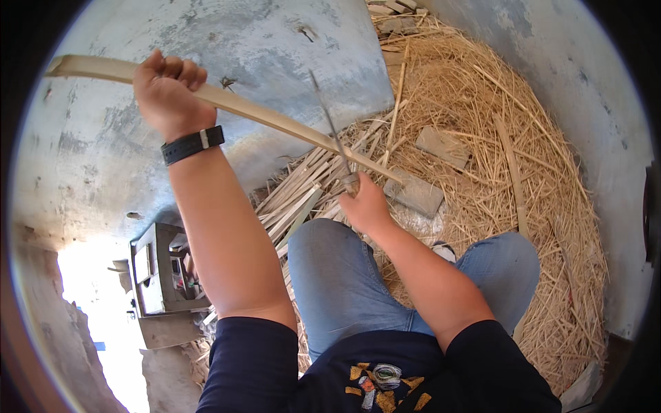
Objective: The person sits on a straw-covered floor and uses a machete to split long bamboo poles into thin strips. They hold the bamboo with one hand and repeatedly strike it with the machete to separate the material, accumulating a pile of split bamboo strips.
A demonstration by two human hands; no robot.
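Observation:
My left hand point(169, 93), with a dark wristband at its wrist, is raised at the upper left. Its fingers are wrapped round a long, pale split bamboo strip point(275, 122). The strip slants down to the right, and its lower end lies near a flat stone block point(416, 196). Low in front of my knees, my right hand point(368, 203) is closed round the handle of a knife point(327, 110). The long, narrow blade points up and crosses the strip close to that hand. Whether the edge touches the strip, I cannot tell.
Straw-like shavings point(454, 76) cover the floor to the right. Split strips point(296, 186) lie heaped beside my left knee. Another block point(444, 146) rests among the shavings. Walls point(261, 48) stand close on both sides. A wooden cabinet point(155, 275) stands left, near a bright opening.

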